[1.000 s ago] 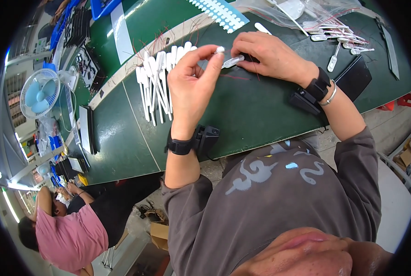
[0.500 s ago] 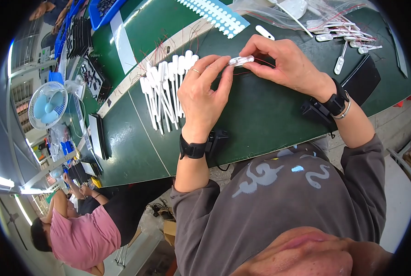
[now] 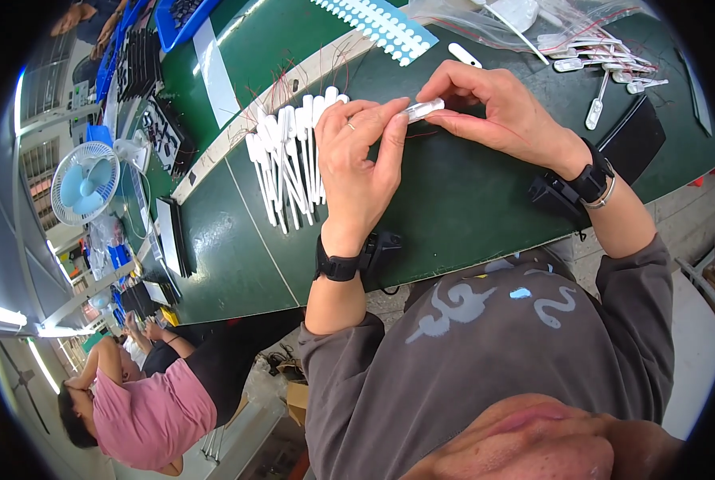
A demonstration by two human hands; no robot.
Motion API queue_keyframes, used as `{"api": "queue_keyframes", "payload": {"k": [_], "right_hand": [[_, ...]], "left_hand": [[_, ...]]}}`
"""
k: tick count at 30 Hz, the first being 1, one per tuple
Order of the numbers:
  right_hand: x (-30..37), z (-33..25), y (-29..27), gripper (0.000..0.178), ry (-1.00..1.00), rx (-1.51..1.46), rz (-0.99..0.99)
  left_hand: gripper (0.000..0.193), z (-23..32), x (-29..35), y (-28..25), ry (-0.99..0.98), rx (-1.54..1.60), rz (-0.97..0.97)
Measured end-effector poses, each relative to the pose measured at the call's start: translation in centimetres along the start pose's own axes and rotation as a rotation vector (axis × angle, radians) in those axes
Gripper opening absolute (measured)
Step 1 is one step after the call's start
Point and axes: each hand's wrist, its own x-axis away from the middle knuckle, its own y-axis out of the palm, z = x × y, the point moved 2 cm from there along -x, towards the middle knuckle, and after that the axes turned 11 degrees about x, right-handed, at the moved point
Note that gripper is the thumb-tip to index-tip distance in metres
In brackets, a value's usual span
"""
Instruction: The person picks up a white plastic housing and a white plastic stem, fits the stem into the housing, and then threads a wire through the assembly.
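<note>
Above the green bench (image 3: pixel 453 200), mid-frame: one small clear-white plastic piece (image 3: pixel 424 109) held between both hands. Left hand (image 3: pixel 360 164) fingers closed on its near end, thumb and index pinching; right hand (image 3: pixel 497 112) fingers clamped on the far end, thin red wire trailing under the palm. One black wristband on each wrist, right one also with a metal bangle. Just left of the left hand: a row of white plastic sticks (image 3: pixel 289 160) lying on the bench, roughly a dozen, exact count unclear. Beyond the hands: one white dotted sheet (image 3: pixel 377 26), clear bags with about five more white pieces (image 3: pixel 597 56). Far left: one small blue fan (image 3: pixel 84 182). Lower left: one person in a pink shirt (image 3: pixel 145 416).
</note>
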Motion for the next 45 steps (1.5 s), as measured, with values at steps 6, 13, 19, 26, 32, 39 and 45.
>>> {"api": "queue_keyframes", "payload": {"k": [6, 13, 19, 26, 32, 39, 45], "right_hand": [[0.0, 0.4, 0.4, 0.016, 0.102, -0.175, -0.054], [0.0, 0.3, 0.2, 0.016, 0.079, -0.128, -0.046], [0.0, 0.3, 0.1, 0.017, 0.042, -0.081, -0.018], [0.1, 0.2, 0.1, 0.018, 0.036, -0.124, 0.005], [0.1, 0.1, -0.1, 0.018, 0.087, -0.144, -0.015], [0.1, 0.0, -0.2, 0.017, 0.055, -0.087, -0.002], [0.1, 0.1, 0.0, 0.017, 0.080, -0.176, 0.003]], "left_hand": [[0.016, -0.5, 0.2, -0.2, -0.283, 0.292, -0.068], [0.019, -0.3, -0.1, -0.1, -0.032, 0.106, -0.085], [0.020, -0.2, -0.1, 0.0, 0.027, 0.092, -0.061], [0.015, 0.4, 0.1, 0.1, -0.240, 0.293, 0.042], [0.015, -0.1, 0.2, 0.0, -0.207, 0.301, 0.074], [0.015, 0.4, 0.1, -0.2, -0.240, 0.225, 0.059], [0.018, 0.4, 0.2, -0.3, -0.408, 0.368, 0.042]]}}
